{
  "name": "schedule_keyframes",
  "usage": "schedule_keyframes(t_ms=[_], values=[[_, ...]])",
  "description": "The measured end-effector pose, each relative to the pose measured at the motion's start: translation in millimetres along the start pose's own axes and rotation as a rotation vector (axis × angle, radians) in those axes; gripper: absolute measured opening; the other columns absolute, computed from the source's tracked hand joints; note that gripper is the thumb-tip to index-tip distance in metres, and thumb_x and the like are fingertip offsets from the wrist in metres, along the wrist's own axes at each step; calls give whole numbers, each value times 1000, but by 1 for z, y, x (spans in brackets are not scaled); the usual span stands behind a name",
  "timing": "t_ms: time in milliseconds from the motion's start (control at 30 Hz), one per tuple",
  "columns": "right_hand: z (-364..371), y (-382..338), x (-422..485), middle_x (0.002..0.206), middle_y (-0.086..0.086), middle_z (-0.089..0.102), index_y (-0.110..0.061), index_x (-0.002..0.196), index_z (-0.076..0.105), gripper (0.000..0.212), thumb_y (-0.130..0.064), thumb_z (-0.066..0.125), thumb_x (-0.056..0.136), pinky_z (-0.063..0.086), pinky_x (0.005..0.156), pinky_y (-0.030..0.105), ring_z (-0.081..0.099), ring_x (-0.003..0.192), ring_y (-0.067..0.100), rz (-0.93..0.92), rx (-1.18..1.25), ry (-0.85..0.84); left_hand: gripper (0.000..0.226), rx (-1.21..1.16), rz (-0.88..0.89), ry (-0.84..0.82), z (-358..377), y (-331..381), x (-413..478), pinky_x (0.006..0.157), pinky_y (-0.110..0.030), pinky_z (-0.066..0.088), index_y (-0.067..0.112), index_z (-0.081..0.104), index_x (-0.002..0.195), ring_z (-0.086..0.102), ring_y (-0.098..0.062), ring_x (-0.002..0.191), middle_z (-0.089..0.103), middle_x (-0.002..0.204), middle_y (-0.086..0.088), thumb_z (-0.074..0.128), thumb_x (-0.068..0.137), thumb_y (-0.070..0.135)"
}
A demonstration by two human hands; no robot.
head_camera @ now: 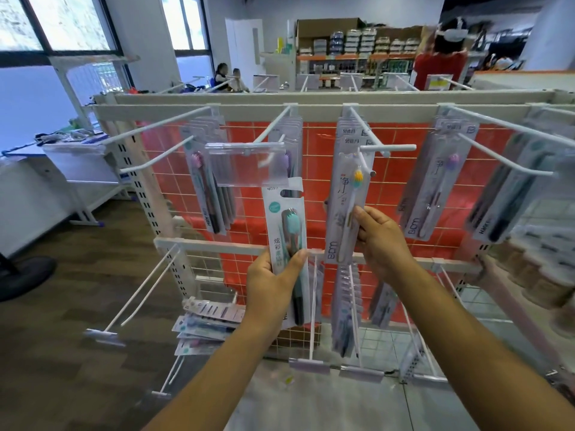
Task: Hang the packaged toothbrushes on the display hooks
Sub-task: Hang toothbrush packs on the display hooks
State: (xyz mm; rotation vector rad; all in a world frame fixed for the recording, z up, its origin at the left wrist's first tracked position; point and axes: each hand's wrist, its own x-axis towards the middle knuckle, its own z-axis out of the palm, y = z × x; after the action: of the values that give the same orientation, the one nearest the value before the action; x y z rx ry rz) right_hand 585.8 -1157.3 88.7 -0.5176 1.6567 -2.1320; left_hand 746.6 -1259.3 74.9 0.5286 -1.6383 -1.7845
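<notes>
Teal toothbrush pack (287, 231) upright, unhung; yellow pack (347, 209) at hook (368, 169) tip.

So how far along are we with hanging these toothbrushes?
Partly done. Packs already hang on the upper hooks, like the purple-headed pack. The right hand pinches the yellow-headed pack at the centre hook; the left hand holds the teal-headed pack, not yet hung. A loose pile of packs at lower left is left.
</notes>
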Motion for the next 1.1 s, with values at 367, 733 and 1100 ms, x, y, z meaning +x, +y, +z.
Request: schedule_keyframes(t_ms=[367, 733, 1100], values=[[-4, -2, 25, 88, 5, 73, -12, 91, 67, 17, -25, 57, 95, 56, 66, 30, 70, 78, 17, 38, 50, 71, 7, -12, -36, 37, -5, -4, 7, 66, -21, 57, 24, 67, 91, 71, -8, 78, 73, 80, 7, 69, 85, 26], [-3, 2, 31, 94, 6, 72, -11, 94, 66, 20, -29, 61, 93, 55, 70, 31, 70, 86, 20, 71, 39, 144, 23, -30, -88, -18, -12, -2, 12, 81, -36, 58, 18, 65, 103, 72, -21, 91, 75, 96, -5, 51, 96, 35], [-19, 30, 13, 102, 10, 72, -5, 107, 64, 23, -24, 56, 96, 53, 84, 30, 68, 97, 22, 136, -37, 181, 25, -33, -145, -7, -17, -4, 16, 88, -44, 57, 18, 65, 105, 70, -25, 96, 74, 100, -6, 53, 95, 38]])
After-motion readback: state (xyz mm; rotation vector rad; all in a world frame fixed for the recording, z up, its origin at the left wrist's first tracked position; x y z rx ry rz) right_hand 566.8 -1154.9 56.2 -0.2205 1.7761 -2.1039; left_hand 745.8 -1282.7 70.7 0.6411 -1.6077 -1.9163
